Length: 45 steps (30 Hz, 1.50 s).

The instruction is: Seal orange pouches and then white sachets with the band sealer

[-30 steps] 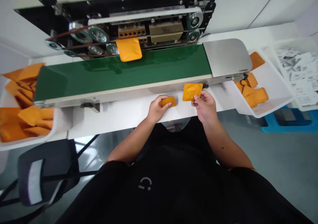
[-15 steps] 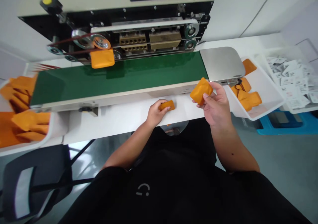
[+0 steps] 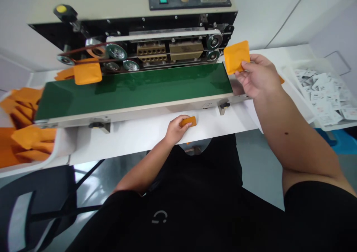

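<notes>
An orange pouch point(image 3: 236, 56) is pinched by its lower right edge in my right hand point(image 3: 258, 75), raised at the right end of the band sealer point(image 3: 156, 36). It stands upright beside the sealer's inlet; whether its top edge touches the belts I cannot tell. My left hand point(image 3: 177, 129) rests on the white table point(image 3: 134, 133), fingers wrapped round another orange pouch point(image 3: 190, 121). A third sealer-held pouch point(image 3: 88, 73) hangs at the left end of the green conveyor belt point(image 3: 145, 84).
A white bin point(image 3: 60, 144) piled with orange pouches point(image 3: 30, 136) stands at the left. Right of my forearm are a partly hidden white bin point(image 3: 299, 99) and a tray point(image 3: 320, 121) of white packets point(image 3: 326, 95). A black chair point(image 3: 52, 192) is at the lower left.
My right hand has carried its pouch up and right, from in front of the conveyor to the sealer's right end. The pouch in the sealer has travelled left. My left hand has stayed put.
</notes>
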{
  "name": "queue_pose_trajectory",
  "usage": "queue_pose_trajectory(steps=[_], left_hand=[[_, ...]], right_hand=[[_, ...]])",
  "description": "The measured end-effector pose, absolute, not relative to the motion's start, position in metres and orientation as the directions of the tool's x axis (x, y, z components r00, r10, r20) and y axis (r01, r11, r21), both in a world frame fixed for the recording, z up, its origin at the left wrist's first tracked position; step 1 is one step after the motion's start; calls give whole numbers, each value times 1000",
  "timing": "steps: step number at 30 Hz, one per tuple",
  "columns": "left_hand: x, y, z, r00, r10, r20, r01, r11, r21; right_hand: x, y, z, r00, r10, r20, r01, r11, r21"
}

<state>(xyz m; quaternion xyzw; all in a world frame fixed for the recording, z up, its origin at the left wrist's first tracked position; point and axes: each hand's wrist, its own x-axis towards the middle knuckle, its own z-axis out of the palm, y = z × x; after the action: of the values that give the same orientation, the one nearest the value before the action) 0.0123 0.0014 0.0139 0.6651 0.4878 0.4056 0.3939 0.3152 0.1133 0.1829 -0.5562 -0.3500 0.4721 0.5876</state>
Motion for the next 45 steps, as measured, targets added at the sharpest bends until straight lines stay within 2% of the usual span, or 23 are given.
queue_pose_trajectory(steps=[4,8,15,19,22,27,30,32,34,38,42,45], left_hand=[[13,2,14,209,966,149,351,-216,911],[12,2,14,225,961,162,371,-238,898],[12,2,12,238,957,164,381,-248,891],[12,2,13,226,963,145,385,-225,895],[12,1,15,217,967,134,378,-210,902],[11,-1,19,210,968,140,357,-210,910],[11,-1,21,216,966,143,313,-207,927],[12,-1,20,220,965,144,279,-204,939],[12,-1,18,212,966,144,265,-199,943],[12,0,12,219,969,117,241,-170,955],[12,0,9,226,969,98,245,-154,957],[13,0,7,243,966,86,183,-132,974]], right_hand=[[311,134,176,328,928,-179,-163,-131,-978],[309,144,168,300,938,-177,-154,-136,-979],[275,150,188,316,910,-267,-156,-228,-961],[258,151,187,247,928,-278,-124,-254,-959],[254,128,180,231,957,-176,-64,-166,-984],[243,33,146,294,942,163,60,151,-987],[233,-19,100,217,955,200,152,169,-974],[228,-36,68,180,975,128,179,95,-979],[222,-41,43,132,991,-12,149,-32,-988],[216,-35,23,0,975,-224,27,-224,-974],[215,-29,25,-87,960,-268,-7,-269,-963],[216,-28,25,-40,968,-249,-45,-251,-967]])
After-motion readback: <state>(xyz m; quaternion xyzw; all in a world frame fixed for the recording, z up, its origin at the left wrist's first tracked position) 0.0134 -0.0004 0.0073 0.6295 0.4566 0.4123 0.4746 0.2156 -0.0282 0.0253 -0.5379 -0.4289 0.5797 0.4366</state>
